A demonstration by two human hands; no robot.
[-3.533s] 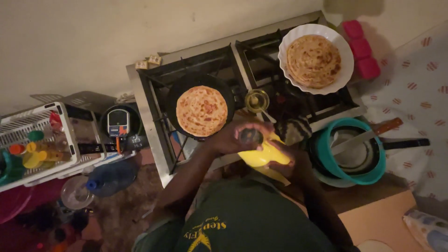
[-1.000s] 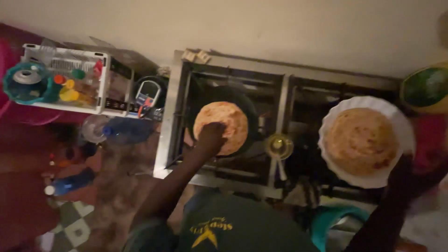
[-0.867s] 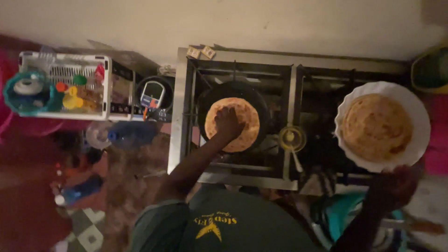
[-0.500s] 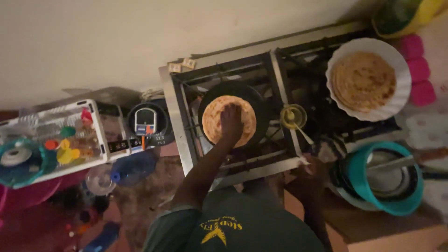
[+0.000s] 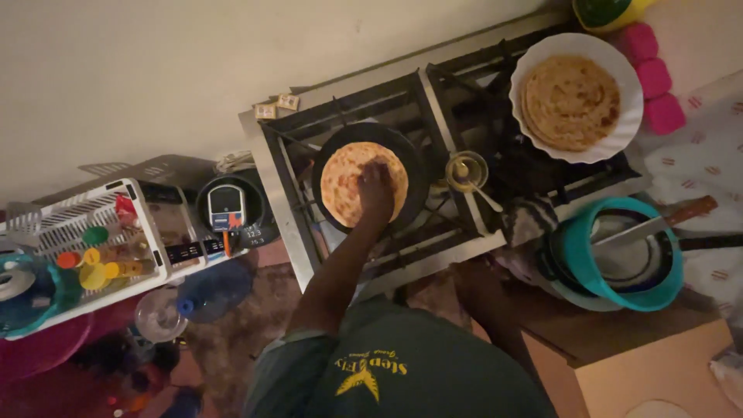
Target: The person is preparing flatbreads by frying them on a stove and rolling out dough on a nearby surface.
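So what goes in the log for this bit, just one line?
left hand: pressing flatbread | pan: on stove | right hand: out of view | white bowl: stacked flatbreads

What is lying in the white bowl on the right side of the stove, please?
The white bowl holds a stack of browned flatbreads. Only the top one shows fully; how many lie beneath, and the bowl's bottom, are covered.

A flatbread (image 5: 352,182) lies in the pan (image 5: 410,155) on the stove (image 5: 294,224), a plate (image 5: 627,116) to its right.
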